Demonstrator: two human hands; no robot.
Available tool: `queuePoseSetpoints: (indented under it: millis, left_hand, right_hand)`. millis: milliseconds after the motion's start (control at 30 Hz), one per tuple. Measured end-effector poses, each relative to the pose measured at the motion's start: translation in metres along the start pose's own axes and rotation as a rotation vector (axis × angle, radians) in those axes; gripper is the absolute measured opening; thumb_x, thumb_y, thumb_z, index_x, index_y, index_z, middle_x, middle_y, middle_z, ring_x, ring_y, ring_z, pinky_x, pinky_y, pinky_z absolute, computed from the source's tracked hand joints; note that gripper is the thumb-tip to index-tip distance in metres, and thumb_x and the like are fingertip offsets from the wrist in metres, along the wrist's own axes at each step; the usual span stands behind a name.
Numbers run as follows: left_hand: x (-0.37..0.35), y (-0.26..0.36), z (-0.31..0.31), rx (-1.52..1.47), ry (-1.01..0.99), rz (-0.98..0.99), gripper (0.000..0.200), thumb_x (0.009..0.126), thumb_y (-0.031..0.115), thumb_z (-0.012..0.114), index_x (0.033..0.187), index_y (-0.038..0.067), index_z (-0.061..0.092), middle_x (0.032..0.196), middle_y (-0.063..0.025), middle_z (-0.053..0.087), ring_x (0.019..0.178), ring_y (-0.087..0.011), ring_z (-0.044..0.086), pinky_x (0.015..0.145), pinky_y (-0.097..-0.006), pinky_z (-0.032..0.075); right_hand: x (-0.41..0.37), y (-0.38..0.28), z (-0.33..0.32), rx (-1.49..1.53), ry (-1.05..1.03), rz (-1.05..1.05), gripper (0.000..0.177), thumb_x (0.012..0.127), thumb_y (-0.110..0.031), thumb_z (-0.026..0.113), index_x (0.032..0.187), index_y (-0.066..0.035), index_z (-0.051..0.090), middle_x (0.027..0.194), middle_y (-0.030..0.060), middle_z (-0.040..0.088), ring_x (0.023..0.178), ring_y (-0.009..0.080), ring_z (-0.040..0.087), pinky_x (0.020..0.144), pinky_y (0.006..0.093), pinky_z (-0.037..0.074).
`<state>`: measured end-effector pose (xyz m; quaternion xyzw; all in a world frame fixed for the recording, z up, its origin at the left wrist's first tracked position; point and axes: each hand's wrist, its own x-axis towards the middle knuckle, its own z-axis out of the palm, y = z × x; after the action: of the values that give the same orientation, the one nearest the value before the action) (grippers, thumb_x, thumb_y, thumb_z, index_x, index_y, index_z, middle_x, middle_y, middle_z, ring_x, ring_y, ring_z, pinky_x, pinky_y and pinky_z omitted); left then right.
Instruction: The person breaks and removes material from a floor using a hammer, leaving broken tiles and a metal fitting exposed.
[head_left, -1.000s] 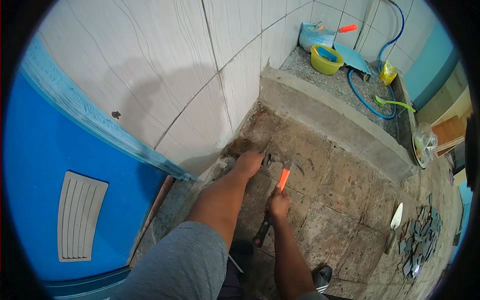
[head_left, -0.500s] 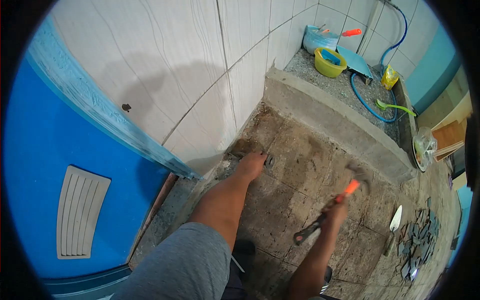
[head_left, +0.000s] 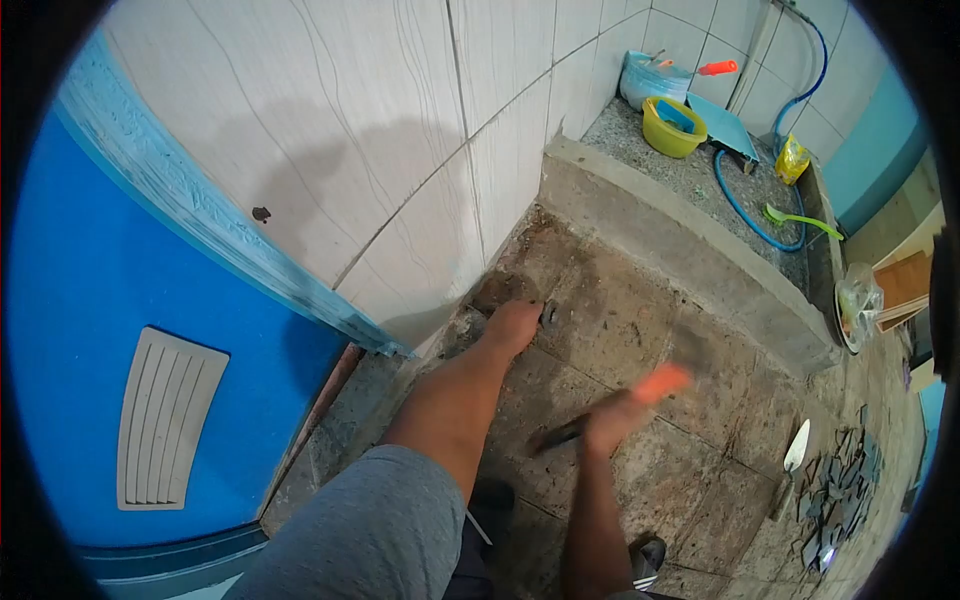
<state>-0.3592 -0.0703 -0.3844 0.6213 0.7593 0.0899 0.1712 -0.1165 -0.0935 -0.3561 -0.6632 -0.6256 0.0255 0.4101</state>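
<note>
My right hand (head_left: pixel 612 422) is closed round the handle of a hammer (head_left: pixel 664 383) with an orange neck and a black grip. Motion blurs the hammer head, which is up and to the right of the hand. Low by the corner of wall and floor, my left hand (head_left: pixel 514 326) is closed on a dark, chisel-like metal tool (head_left: pixel 548 314). Only the tool's blunt end shows beyond the fingers; the rest is hidden. Under both hands lies the dirty, worn tile floor (head_left: pixel 575 375), strewn with small debris.
A concrete ledge (head_left: pixel 690 245) borders the floor, with a yellow basin (head_left: pixel 672 135), a dustpan (head_left: pixel 722 128) and a blue hose (head_left: pixel 745 208) behind it. At right lie a trowel (head_left: pixel 795 450) and a heap of broken tile pieces (head_left: pixel 838 500). The blue door (head_left: pixel 80 330) stands at left.
My right hand has swung the hammer left and slightly up, nearer my left hand. The left hand keeps its hold by the wall. The view has shifted slightly.
</note>
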Motion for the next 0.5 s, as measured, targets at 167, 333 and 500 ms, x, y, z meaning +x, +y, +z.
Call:
queuePoseSetpoints:
  millis: [167, 333, 500]
  left_hand:
    - [-0.014, 0.029, -0.043, 0.043, -0.227, -0.057, 0.026, 0.095, 0.004, 0.058, 0.12, -0.001, 0.063, 0.12, -0.0207, 0.063, 0.113, -0.04, 0.061, 0.096, -0.0501, 0.053]
    - [-0.012, 0.019, 0.008, 0.149, -0.274, 0.033, 0.044, 0.096, 0.003, 0.057, 0.141, 0.005, 0.055, 0.137, -0.0187, 0.058, 0.124, -0.038, 0.057, 0.104, -0.049, 0.051]
    - [-0.013, 0.03, 0.012, 0.055, -0.19, 0.063, 0.042, 0.096, 0.003, 0.055, 0.138, 0.007, 0.056, 0.137, -0.0187, 0.056, 0.122, -0.037, 0.058, 0.101, -0.0482, 0.053]
  right_hand:
    - [-0.069, 0.05, 0.038, 0.658, -0.828, 0.754, 0.029, 0.108, -0.032, 0.048, 0.111, -0.003, 0.053, 0.073, 0.0024, 0.052, 0.057, 0.0137, 0.051, 0.053, 0.0336, 0.044]
    - [-0.029, 0.049, -0.004, 0.584, -0.725, 0.805, 0.03, 0.109, -0.033, 0.048, 0.119, -0.005, 0.048, 0.073, 0.0035, 0.052, 0.054, 0.0151, 0.051, 0.047, 0.0352, 0.044]
    - [0.053, 0.038, -0.052, 0.677, -0.438, 0.719, 0.025, 0.109, -0.03, 0.046, 0.121, -0.008, 0.048, 0.072, 0.0016, 0.05, 0.049, 0.0128, 0.048, 0.043, 0.0312, 0.043]
